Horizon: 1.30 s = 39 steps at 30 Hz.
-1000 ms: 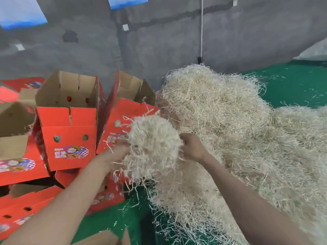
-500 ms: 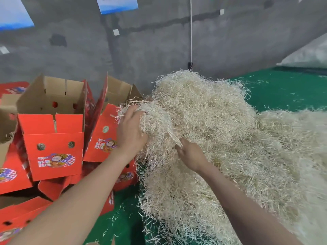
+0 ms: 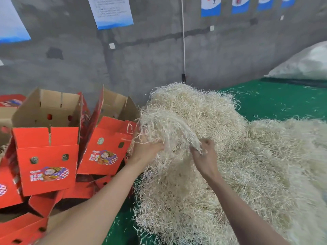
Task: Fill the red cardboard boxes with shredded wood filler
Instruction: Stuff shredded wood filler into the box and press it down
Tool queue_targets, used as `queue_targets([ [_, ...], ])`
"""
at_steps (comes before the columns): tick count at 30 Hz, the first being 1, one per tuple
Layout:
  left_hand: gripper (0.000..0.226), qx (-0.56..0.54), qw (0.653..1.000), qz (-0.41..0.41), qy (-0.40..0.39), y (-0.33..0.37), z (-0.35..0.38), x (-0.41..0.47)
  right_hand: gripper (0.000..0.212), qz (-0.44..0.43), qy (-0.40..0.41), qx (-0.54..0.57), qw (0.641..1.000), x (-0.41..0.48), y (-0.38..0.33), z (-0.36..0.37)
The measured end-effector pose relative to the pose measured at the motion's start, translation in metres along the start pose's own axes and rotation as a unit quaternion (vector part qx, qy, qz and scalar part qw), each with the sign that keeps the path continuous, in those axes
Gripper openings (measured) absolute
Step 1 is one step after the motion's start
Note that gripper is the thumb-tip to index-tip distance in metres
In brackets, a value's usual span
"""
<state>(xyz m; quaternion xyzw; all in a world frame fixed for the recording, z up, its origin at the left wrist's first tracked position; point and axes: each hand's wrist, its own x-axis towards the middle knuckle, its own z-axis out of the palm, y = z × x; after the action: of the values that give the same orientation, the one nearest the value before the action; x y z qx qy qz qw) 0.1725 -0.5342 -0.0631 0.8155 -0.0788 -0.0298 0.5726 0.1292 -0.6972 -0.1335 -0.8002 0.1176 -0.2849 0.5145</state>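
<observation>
A big heap of pale shredded wood filler [image 3: 238, 156] lies on the green floor. Both hands hold one clump of filler [image 3: 164, 126] lifted at the heap's left edge. My left hand [image 3: 145, 149] grips the clump from below on its left side. My right hand [image 3: 205, 154] pinches strands at the clump's right end. Open red cardboard boxes stand to the left: one tall box [image 3: 46, 156] with raised flaps, and a tilted box [image 3: 108, 144] right beside the clump. Their insides look brown; whether filler lies in them is hidden.
More red boxes [image 3: 21, 228] lie toppled and stacked at the lower left. A grey concrete wall [image 3: 159, 50] with posters and a white cord stands behind. Green floor [image 3: 283, 99] stretches to the right, with a white sack [image 3: 304, 64] at its far end.
The clump went from held in front of me to spread against the heap. My left hand moved from on top of it to under it. The view tilted upward.
</observation>
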Motion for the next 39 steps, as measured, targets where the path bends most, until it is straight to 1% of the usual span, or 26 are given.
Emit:
queue_targets([
  [2,0.058,-0.117,0.979,-0.087,-0.141,0.002,0.009,-0.011,0.035,-0.014,-0.019,-0.006,1.000,-0.006,-0.025,0.010],
  [3,0.055,-0.156,0.969,-0.102,-0.162,0.002,0.015,-0.015,0.043,-0.032,-0.052,-0.004,0.998,-0.011,-0.036,0.018],
  [4,0.048,-0.175,0.969,-0.110,-0.136,0.002,0.020,-0.015,0.049,-0.056,-0.094,0.019,0.994,-0.019,-0.043,0.028],
  [6,0.034,-0.239,0.962,-0.130,-0.022,0.005,0.023,-0.010,0.044,-0.087,-0.142,0.109,0.980,-0.032,-0.052,0.040],
  [7,0.030,-0.291,0.946,-0.140,0.032,0.006,0.019,-0.005,0.040,-0.098,-0.118,0.148,0.977,-0.035,-0.052,0.042],
  [8,0.028,-0.330,0.930,-0.145,0.065,0.007,0.014,0.002,0.042,-0.104,-0.057,0.139,0.983,-0.036,-0.049,0.044],
  [9,0.025,-0.357,0.919,-0.148,0.076,0.008,0.006,0.006,0.050,-0.112,0.001,0.104,0.988,-0.034,-0.043,0.046],
  [10,0.022,-0.365,0.918,-0.144,0.065,0.009,0.000,0.008,0.062,-0.107,0.028,0.079,0.991,-0.029,-0.034,0.047],
  [11,0.017,-0.365,0.919,-0.138,0.050,0.010,-0.004,0.007,0.073,-0.073,-0.001,0.076,0.994,-0.023,-0.033,0.047],
  [12,0.013,-0.359,0.924,-0.129,0.036,0.011,-0.007,0.004,0.077,-0.033,-0.075,0.081,0.993,-0.018,-0.033,0.050],
  [13,0.009,-0.359,0.925,-0.123,0.024,0.012,-0.009,0.001,0.065,-0.009,-0.157,0.072,0.985,-0.015,-0.034,0.056],
  [14,0.006,-0.366,0.923,-0.118,0.017,0.012,-0.010,-0.001,0.038,0.000,-0.227,0.021,0.974,-0.012,-0.031,0.062],
  [15,0.007,-0.376,0.919,-0.116,0.015,0.013,-0.012,-0.002,0.013,-0.020,-0.250,-0.057,0.966,-0.010,-0.026,0.065],
  [17,0.013,-0.371,0.921,-0.119,0.025,0.015,-0.019,0.000,0.013,-0.079,-0.208,-0.206,0.953,-0.004,-0.004,0.063],
  [20,0.004,-0.351,0.922,-0.156,0.043,0.012,-0.021,-0.005,0.028,-0.084,-0.173,-0.335,0.922,0.005,0.041,0.050],
  [22,0.006,-0.350,0.923,-0.156,0.038,0.009,-0.023,-0.010,0.034,-0.048,-0.198,-0.389,0.899,0.010,0.071,0.041],
  [25,0.012,-0.377,0.919,-0.111,0.007,0.013,-0.044,-0.008,0.026,0.067,-0.252,-0.435,0.862,0.004,0.105,0.019],
  [27,0.012,-0.370,0.926,-0.069,0.015,0.018,-0.061,0.003,0.031,0.106,-0.285,-0.415,0.858,-0.001,0.105,0.008],
  [29,0.015,-0.331,0.940,-0.074,0.027,0.023,-0.065,0.005,0.039,0.079,-0.296,-0.374,0.876,0.009,0.076,0.008],
  [32,0.037,-0.305,0.945,-0.115,0.032,0.021,-0.057,-0.003,0.084,-0.040,-0.319,-0.374,0.870,0.032,0.007,0.008],
  [33,0.040,-0.312,0.941,-0.127,0.029,0.021,-0.055,-0.006,0.101,-0.064,-0.342,-0.318,0.882,0.036,-0.014,0.004],
  [35,0.022,-0.330,0.935,-0.125,0.017,0.022,-0.053,-0.008,0.127,-0.027,-0.397,-0.066,0.915,0.027,-0.048,0.004],
  [36,0.013,-0.338,0.933,-0.119,0.006,0.023,-0.051,-0.009,0.130,0.010,-0.405,0.039,0.914,0.016,-0.057,0.010],
  [37,0.013,-0.344,0.932,-0.115,-0.008,0.024,-0.050,-0.011,0.126,0.040,-0.407,0.079,0.909,0.001,-0.062,0.020],
  [38,0.012,-0.359,0.927,-0.108,-0.033,0.026,-0.048,-0.013,0.112,0.062,-0.408,0.051,0.910,-0.013,-0.063,0.033],
  [39,0.012,-0.374,0.920,-0.100,-0.063,0.027,-0.049,-0.014,0.088,0.070,-0.408,0.028,0.910,-0.024,-0.059,0.043],
])
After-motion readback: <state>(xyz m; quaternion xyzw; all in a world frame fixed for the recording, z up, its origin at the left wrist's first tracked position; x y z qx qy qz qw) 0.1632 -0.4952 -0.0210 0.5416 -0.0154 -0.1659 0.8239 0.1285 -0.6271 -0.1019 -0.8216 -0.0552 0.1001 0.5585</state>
